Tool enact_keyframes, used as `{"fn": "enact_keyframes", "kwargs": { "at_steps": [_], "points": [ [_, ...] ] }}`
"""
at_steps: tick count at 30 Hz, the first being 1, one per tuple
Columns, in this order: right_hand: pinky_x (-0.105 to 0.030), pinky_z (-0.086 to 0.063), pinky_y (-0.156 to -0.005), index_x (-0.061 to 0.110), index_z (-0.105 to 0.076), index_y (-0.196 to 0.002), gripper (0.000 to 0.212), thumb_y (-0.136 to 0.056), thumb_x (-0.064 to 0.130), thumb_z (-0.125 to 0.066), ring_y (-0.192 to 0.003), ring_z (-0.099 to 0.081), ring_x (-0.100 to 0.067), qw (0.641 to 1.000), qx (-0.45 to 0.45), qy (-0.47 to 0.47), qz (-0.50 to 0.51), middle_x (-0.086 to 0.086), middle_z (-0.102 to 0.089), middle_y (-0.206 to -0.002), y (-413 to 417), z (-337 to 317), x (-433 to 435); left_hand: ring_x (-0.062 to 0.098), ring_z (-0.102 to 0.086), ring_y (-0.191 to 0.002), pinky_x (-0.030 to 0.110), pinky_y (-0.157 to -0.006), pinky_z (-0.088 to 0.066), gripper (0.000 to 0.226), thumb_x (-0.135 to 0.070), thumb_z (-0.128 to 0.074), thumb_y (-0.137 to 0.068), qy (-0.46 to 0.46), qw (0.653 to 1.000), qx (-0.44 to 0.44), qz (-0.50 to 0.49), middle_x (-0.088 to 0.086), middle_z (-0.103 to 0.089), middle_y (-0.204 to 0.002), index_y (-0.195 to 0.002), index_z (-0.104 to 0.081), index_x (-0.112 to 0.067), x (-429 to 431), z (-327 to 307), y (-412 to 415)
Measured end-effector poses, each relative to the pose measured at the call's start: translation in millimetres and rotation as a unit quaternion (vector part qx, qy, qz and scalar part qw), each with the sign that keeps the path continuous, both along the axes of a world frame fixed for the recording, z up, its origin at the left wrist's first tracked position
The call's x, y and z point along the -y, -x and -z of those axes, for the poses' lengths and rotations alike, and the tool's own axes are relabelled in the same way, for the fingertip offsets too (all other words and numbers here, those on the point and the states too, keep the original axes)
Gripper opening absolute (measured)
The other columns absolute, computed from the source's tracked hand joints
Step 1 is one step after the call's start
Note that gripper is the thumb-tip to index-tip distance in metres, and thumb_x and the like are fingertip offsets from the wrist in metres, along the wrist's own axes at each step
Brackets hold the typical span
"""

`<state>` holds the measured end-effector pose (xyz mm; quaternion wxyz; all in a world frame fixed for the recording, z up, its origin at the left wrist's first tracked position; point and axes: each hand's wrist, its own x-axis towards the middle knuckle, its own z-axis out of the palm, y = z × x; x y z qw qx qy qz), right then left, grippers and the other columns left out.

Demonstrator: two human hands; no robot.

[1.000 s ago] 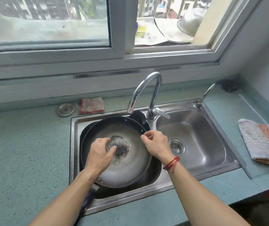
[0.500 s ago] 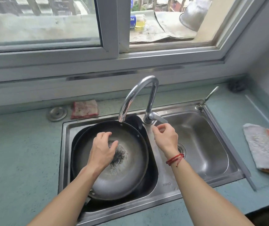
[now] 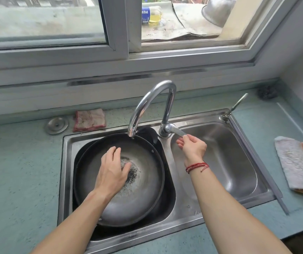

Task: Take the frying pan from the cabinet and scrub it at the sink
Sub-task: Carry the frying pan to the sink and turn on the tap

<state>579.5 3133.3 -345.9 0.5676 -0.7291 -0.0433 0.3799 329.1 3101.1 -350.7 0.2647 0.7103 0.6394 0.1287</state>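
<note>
The frying pan (image 3: 143,198) sits in the left basin of the double sink (image 3: 65,162), tipped a little against something dark beneath it; whether that is a second pan or a bowl I cannot make out. From here the pan looks like dark, stiff metal, broad and shallow, and I would guess it has real weight and will turn slick once wet. It is better steadied by the rim or lifted by its handle than held by the smooth inner wall. The handle itself is hidden: it seems to run towards the person under the left forearm, and only a rivet shows near the rim. The left hand (image 3: 112,171) lies on a steel-wool scourer (image 3: 133,174) in the middle of the pan, fingers fairly straight and spread. The scourer is soft and springy, needing only downward pressure. The right hand (image 3: 192,147) pinches the tap lever (image 3: 177,130) between thumb and forefinger. The spout (image 3: 147,103) hangs over the pan's far rim, yet I see no water running. The lower bench (image 3: 18,171) edge and both elbows are cut off.
</note>
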Motion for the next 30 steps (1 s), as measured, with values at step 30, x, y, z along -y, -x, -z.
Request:
{"fn": "enact_keyframes", "kwargs": {
  "at_steps": [30],
  "points": [
    [-0.018, -0.052, -0.047, 0.003, -0.067, -0.086, 0.004, -0.09, 0.002, -0.067, -0.053, -0.067, -0.015, 0.999, -0.018, -0.002, 0.041, -0.011, -0.069, -0.069, -0.9, -1.3, -4.4, 0.034, -0.015, -0.148, 0.05, -0.117, -0.024, 0.078, -0.054, -0.046, -0.094, -0.025, 0.987, -0.151, 0.048, 0.016, -0.019, -0.161, -0.152, -0.025, -0.005, -6.2, 13.0, 23.0]
  ]
}}
